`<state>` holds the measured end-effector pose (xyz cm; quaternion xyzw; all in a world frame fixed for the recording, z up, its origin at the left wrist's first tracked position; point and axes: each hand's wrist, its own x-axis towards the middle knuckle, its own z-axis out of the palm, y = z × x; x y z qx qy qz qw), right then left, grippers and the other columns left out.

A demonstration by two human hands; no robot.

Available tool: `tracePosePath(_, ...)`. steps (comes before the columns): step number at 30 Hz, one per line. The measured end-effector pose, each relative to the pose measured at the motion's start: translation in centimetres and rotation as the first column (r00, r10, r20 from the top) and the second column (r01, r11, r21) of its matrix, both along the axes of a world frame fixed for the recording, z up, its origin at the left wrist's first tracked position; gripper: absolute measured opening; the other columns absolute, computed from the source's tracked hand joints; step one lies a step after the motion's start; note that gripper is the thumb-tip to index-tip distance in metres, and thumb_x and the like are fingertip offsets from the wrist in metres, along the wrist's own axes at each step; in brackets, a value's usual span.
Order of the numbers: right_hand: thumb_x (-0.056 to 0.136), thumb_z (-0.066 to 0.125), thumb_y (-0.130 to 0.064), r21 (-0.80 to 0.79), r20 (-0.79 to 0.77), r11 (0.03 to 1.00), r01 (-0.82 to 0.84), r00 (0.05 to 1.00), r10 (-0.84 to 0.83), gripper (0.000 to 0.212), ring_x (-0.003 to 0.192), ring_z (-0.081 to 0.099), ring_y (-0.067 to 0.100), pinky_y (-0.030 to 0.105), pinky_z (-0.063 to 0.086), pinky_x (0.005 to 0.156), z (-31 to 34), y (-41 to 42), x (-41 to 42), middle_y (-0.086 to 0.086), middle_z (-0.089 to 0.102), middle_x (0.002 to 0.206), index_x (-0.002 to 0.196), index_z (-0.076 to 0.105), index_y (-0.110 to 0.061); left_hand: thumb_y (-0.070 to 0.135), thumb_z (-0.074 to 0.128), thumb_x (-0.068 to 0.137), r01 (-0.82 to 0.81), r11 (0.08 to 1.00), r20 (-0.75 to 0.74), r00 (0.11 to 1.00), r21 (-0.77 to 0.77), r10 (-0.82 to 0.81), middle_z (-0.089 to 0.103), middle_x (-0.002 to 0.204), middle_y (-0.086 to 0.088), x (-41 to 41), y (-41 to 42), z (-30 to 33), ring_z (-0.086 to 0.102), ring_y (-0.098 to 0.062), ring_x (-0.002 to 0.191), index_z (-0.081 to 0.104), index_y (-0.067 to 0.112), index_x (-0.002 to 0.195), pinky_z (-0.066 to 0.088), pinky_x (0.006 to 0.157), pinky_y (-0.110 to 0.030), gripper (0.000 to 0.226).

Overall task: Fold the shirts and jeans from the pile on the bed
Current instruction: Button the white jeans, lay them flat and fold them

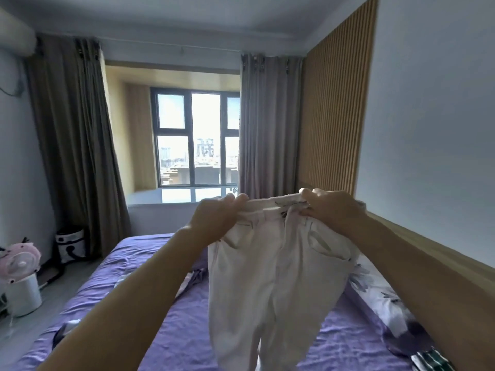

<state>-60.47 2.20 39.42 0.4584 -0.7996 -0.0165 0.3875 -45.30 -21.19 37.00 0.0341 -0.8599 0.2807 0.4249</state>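
Observation:
I hold a pair of white jeans [270, 279] up in the air above the bed [166, 328], legs hanging down toward the purple sheet. My left hand [217, 218] grips the waistband at its left end. My right hand [332, 210] grips the waistband at the right end. The front of the jeans faces me, with pockets and fly showing. A crumpled purple-patterned garment [197, 277] lies on the sheet behind the jeans, mostly hidden. A green-and-white striped piece of cloth [431, 361] shows at the bottom right.
A floral pillow or quilt [385, 303] lies along the bed's right side by the wooden headboard ledge [428, 247]. On the floor at left stand a pink fan on a white bin [21, 277] and a black-and-white bag [70, 245]. Curtains flank the window ahead.

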Motion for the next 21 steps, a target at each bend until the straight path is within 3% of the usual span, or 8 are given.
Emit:
tracePosePath(3,0.083,0.057,-0.049,-0.058,-0.173,0.998,-0.018,0.985,0.008,0.042,0.041,0.051,0.019,0.024,0.036,0.037,1.4,2.6,0.2,0.003,0.053,0.058,0.092,0.058,-0.009,0.017,0.079,0.062,-0.046,0.999,-0.07,0.996,0.0,0.046,0.049,0.049,0.005,0.0,3.2,2.8,0.045,-0.014,0.03,0.061,0.02,0.074,0.029,0.035,-0.016,0.022)
tracePosePath(5,0.08,0.061,-0.045,-0.124,-0.222,0.992,-0.035,0.975,0.006,0.038,0.035,0.047,0.018,0.021,0.032,0.035,2.5,4.4,0.4,0.003,0.049,0.052,0.086,0.06,-0.008,0.024,0.079,0.063,-0.105,0.994,-0.111,0.988,0.021,0.106,0.048,0.047,0.006,0.1,5.4,4.8,0.046,-0.013,0.032,0.058,0.021,0.069,0.024,0.04,-0.015,0.022)
tracePosePath(8,0.079,0.069,-0.039,-0.183,-0.273,0.98,-0.076,0.962,0.023,0.035,0.036,0.049,0.021,0.02,0.031,0.038,4.1,7.4,0.4,0.005,0.053,0.056,0.09,0.06,-0.008,0.032,0.069,0.08,-0.104,0.985,-0.167,0.978,0.135,0.126,0.057,0.061,0.002,1.1,8.9,7.0,0.059,-0.019,0.052,0.056,0.016,0.079,0.034,0.045,-0.022,0.02)
tracePosePath(11,0.079,0.068,-0.038,-0.188,-0.303,0.977,-0.101,0.952,0.041,0.037,0.033,0.048,0.022,0.019,0.029,0.039,5.4,10.9,0.5,0.006,0.057,0.06,0.096,0.063,-0.007,0.026,0.05,0.093,-0.028,0.944,-0.185,0.978,0.328,0.093,0.06,0.091,-0.003,2.3,12.4,8.6,0.062,-0.025,0.079,0.056,0.013,0.102,0.044,0.062,-0.033,0.016)
tracePosePath(15,0.08,0.066,-0.042,-0.167,-0.336,0.977,-0.132,0.939,0.07,0.045,0.036,0.053,0.024,0.019,0.026,0.043,5.5,15.2,0.8,0.008,0.064,0.067,0.11,0.063,-0.008,0.007,0.057,0.088,-0.076,0.955,-0.211,0.967,0.286,0.14,0.057,0.09,-0.004,3.1,16.7,8.9,0.06,-0.024,0.076,0.057,0.013,0.103,0.047,0.056,-0.033,0.016)
tracePosePath(17,0.081,0.063,-0.045,-0.171,-0.352,0.972,-0.158,0.932,0.09,0.048,0.034,0.051,0.023,0.018,0.024,0.042,5.0,17.0,1.0,0.007,0.063,0.065,0.112,0.062,-0.009,0.004,0.062,0.083,-0.096,0.963,-0.223,0.962,0.253,0.154,0.056,0.085,-0.004,3.5,18.3,8.4,0.059,-0.023,0.073,0.059,0.014,0.098,0.04,0.05,-0.029,0.018)
tracePosePath(21,0.09,0.033,-0.054,-0.128,-0.335,0.979,-0.161,0.936,0.11,0.057,0.042,0.053,0.021,0.019,0.029,0.04,4.4,19.9,2.2,0.004,0.063,0.071,0.118,0.057,-0.011,0.003,0.058,0.082,-0.086,0.964,-0.244,0.958,0.253,0.15,0.056,0.085,-0.006,4.8,21.2,7.2,0.057,-0.026,0.075,0.061,0.015,0.096,0.033,0.052,-0.028,0.019)
